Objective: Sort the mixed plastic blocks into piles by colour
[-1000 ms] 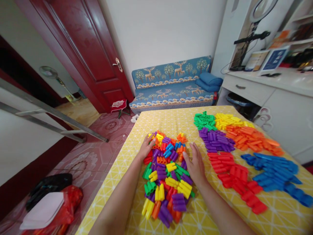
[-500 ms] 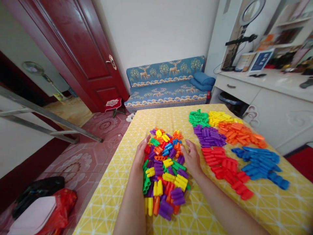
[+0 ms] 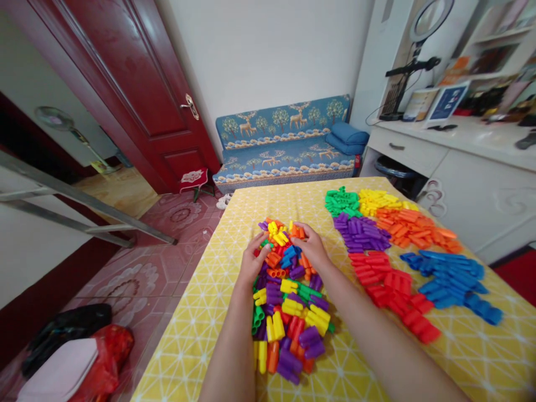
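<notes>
Mixed-colour plastic pieces lie piled nearer the left edge of a yellow-covered bench. The left hand and right hand curve around the pile's far end; whether either grip pinches anything, I cannot tell. Single-colour heaps stretch toward the far right corner.

1 cam, head-worn: looks forward and down along the worktop, which sits close; sofa and door farther back.
</notes>
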The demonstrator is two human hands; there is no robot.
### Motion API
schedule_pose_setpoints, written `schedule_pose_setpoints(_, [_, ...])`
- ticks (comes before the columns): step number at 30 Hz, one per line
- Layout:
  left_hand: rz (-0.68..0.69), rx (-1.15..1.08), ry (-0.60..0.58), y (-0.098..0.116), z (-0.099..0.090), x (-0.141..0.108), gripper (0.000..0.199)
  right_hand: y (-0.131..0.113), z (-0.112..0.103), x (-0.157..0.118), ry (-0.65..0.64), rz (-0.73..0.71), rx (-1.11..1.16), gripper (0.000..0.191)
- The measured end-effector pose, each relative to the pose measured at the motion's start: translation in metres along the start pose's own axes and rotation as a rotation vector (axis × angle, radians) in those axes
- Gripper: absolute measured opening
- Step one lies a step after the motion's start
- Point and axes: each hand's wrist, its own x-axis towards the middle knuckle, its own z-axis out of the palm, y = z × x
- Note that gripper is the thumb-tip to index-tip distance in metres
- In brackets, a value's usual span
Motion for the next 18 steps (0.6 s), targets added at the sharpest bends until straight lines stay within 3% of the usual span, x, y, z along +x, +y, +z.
schedule_pose_setpoints(3, [0.127, 0.100, -0.015, 0.008, 0.002, -0.001, 0.036, -0.007, 0.000, -0.029, -0.030, 0.013, 0.307, 0.048])
schedule_pose_setpoints(7, [0.194, 0.063, -0.070, 0.022, 0.005, -0.004, 0.039, -0.014, -0.005, -0.053, -0.151, 0.125, 0.435, 0.043])
schedule_pose_setpoints(12, [0.148, 0.017, -0.139, 0.038, 0.012, -0.006, 0.045, -0.012, -0.006, -0.059, -0.207, 0.159, 0.464, 0.039])
schedule_pose_setpoints(18, [0.106, 0.015, -0.181, 0.036, 0.022, -0.006, 0.033, -0.008, -0.005, -0.061, -0.154, 0.003, 0.253, 0.041])
